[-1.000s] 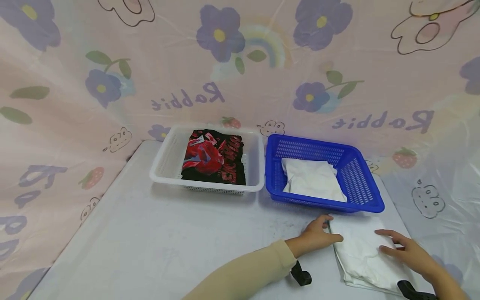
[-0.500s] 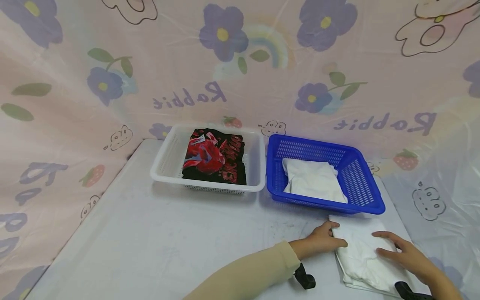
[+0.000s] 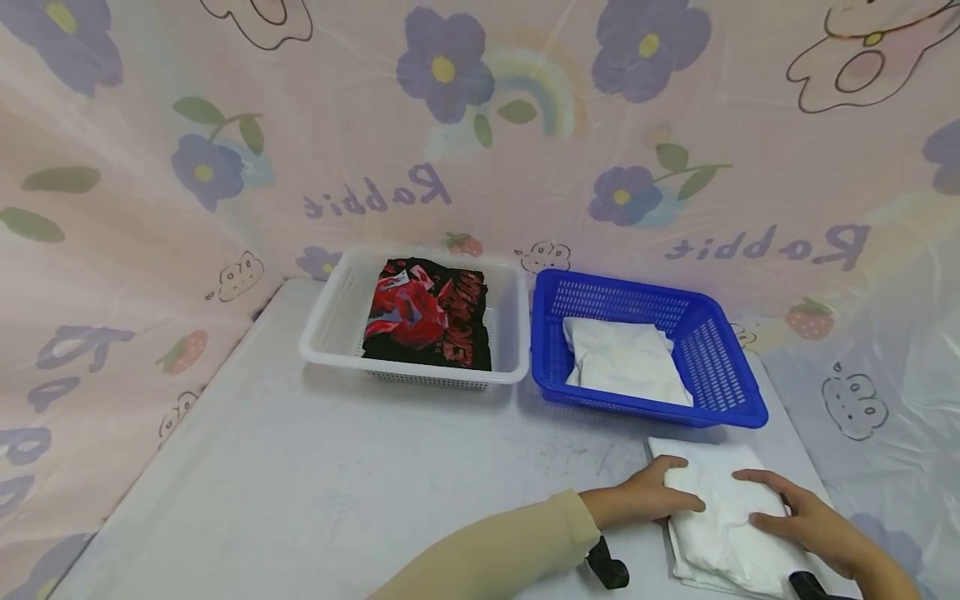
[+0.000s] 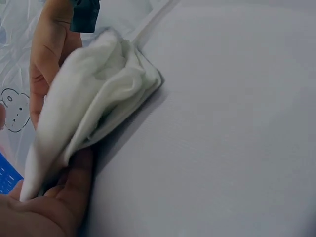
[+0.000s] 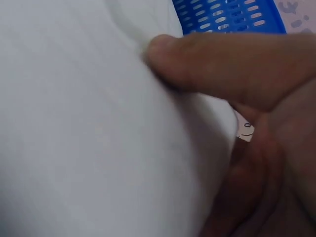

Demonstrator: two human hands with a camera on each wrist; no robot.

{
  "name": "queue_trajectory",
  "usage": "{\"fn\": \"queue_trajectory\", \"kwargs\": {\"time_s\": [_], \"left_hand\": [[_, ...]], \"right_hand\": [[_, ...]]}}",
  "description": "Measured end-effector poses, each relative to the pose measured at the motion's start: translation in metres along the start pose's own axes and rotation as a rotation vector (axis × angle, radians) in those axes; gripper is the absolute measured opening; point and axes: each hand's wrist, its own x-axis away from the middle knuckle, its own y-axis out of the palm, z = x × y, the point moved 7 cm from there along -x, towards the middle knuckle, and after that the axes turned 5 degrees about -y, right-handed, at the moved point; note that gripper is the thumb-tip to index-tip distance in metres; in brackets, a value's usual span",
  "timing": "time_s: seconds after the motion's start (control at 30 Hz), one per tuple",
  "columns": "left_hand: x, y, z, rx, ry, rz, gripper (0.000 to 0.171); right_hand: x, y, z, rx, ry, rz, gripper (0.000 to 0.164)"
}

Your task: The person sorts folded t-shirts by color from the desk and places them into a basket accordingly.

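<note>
A folded white garment (image 3: 723,533) lies at the front right of the table, several layers thick. My left hand (image 3: 647,495) grips its left edge, thumb on top; in the left wrist view the left fingers (image 4: 78,182) reach under the lifted, bunched layers (image 4: 74,94). On the opposite edge my right hand (image 3: 817,523) holds the garment. The right wrist view has the right thumb (image 5: 197,61) pressing on the white fabric (image 5: 94,128), with the other fingers curled below its edge and partly hidden.
Behind the garment stands a blue basket (image 3: 723,350) with a folded white garment (image 3: 626,358) inside. Left of it, a white basket (image 3: 330,333) contains a folded black shirt (image 3: 427,317) with red print. A patterned curtain (image 3: 487,167) borders the table (image 3: 337,483) at the back and sides.
My left hand has slid right and toward me onto the garment's edge, its fingers now tucked under. The right hand has shifted slightly left, and the garment has moved slightly toward me.
</note>
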Motion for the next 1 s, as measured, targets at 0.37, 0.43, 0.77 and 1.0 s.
{"fn": "queue_trajectory", "kwargs": {"time_s": [0.37,0.43,0.77,1.0], "left_hand": [[0.016,-0.005,-0.002,-0.107,0.119,-0.018,0.052],[0.02,-0.008,0.001,-0.105,0.134,-0.028,0.052],[0.037,-0.026,0.01,-0.158,0.18,-0.032,0.053],[0.048,-0.038,0.011,-0.242,0.241,-0.049,0.056]], "right_hand": [[0.011,0.011,-0.01,-0.025,0.025,0.019,0.059],[0.012,0.011,-0.015,-0.029,0.002,0.038,0.058],[0.014,0.012,-0.04,-0.051,-0.077,0.062,0.059],[0.016,0.017,-0.051,-0.055,-0.091,0.012,0.06]]}}
